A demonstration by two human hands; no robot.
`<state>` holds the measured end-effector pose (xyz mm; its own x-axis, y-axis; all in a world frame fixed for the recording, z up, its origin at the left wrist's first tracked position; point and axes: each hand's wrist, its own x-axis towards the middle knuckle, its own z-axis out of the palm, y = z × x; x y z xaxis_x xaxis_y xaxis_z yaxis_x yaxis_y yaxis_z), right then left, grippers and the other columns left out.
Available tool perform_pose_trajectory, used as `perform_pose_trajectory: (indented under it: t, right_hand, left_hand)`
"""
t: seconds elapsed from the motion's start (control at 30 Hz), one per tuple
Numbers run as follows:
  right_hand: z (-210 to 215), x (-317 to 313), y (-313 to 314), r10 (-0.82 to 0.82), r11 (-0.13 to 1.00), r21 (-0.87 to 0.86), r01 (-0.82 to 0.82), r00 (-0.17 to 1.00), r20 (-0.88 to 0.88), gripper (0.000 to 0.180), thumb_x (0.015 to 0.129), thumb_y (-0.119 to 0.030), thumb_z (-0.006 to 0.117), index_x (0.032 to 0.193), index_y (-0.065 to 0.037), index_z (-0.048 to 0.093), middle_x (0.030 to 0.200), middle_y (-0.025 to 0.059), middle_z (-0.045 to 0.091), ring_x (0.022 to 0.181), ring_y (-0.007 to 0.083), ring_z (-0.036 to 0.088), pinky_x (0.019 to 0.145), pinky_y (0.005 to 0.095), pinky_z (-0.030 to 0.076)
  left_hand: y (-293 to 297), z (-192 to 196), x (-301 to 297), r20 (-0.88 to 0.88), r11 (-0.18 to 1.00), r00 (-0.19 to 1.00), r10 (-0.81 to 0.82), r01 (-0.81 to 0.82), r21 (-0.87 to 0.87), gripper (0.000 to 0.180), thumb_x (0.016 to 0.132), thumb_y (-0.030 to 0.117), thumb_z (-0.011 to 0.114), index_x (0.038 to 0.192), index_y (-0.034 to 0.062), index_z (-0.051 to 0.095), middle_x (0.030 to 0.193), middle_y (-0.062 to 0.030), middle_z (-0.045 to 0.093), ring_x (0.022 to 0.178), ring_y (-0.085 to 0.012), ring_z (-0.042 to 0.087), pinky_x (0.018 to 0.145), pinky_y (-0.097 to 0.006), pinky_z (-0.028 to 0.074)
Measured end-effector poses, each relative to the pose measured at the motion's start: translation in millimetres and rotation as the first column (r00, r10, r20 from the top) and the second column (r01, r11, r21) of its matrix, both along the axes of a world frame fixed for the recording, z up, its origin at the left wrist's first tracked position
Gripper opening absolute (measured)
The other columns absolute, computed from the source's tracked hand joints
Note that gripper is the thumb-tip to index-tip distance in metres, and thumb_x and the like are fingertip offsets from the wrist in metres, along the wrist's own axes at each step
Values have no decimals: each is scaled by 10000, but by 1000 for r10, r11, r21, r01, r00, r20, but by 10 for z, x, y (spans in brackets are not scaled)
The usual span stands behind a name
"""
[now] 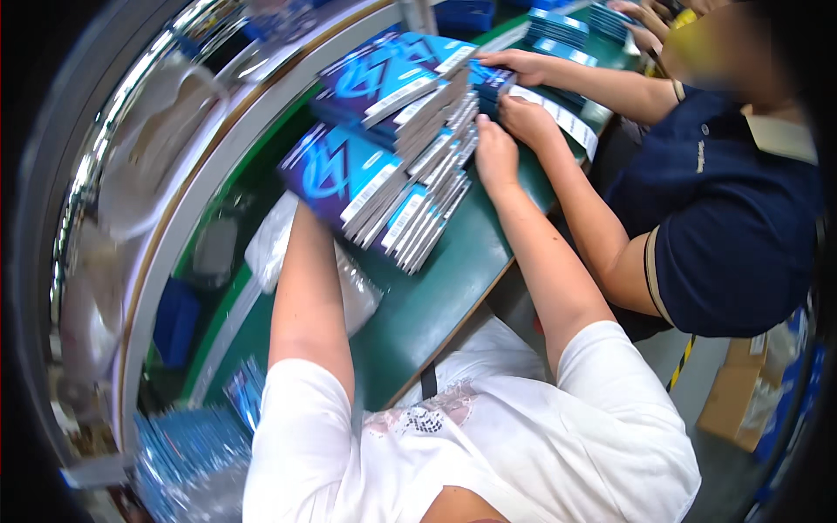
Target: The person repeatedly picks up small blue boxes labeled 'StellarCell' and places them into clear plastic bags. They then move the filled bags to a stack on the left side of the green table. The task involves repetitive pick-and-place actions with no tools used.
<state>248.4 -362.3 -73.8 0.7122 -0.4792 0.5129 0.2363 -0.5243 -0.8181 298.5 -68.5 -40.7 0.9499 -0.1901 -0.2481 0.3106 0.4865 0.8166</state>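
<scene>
Flat blue and purple boxes with pale barcode edges lie in overlapping stacks on the green table, their grey sides fanned toward me. My left forearm reaches up to the left side of the near stack. The left hand itself is hidden behind those boxes, so its fingers do not show. My right hand is closed at the right end of the stacks, its fingers pressed against the box edges. Farther back lies another pile of the same boxes.
A co-worker in a dark navy shirt stands at the right, both hands on dark blue boxes beside my right hand. Clear plastic bags lie by my left forearm. Wrapped blue stacks sit lower left. A cardboard box stands lower right.
</scene>
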Motion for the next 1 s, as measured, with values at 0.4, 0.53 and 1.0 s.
perform_pose_trajectory:
  t: [0.4, 0.53, 1.0]
  right_hand:
    - [1595, -1376, 756, 397, 907, -133, -399, 708, 584, 179, 860, -14, 565, 1031, 25, 596, 945, 138, 640, 846, 226, 625, 750, 318, 486]
    - [2122, -1073, 1024, 615, 773, -394, -497, 737, 279, 290, 835, -218, 614, 982, 30, 633, 827, 181, 659, 789, 322, 638, 734, 375, 501]
    - [1950, -944, 1320, 373, 435, -680, -590, 806, -460, 560, 727, -392, 701, 1210, -123, 614, 1079, 244, 627, 991, 321, 624, 883, 369, 478]
  left_hand:
    - [5, 638, -1865, 617, 571, 619, 487, -759, 311, 392, 942, 319, 502, 1176, 6, 535, 1227, -122, 539, 1133, -234, 500, 938, -362, 404]
    - [324, 541, -2793, 722, 6, 644, -253, -745, 666, 276, 833, 177, 624, 1067, 31, 611, 1168, -125, 554, 1119, -293, 505, 940, -400, 398]
    - [474, 241, -2961, 516, -34, 695, -501, -612, 790, 196, 765, 61, 616, 951, 85, 672, 1066, -75, 609, 1008, -256, 555, 877, -381, 399]
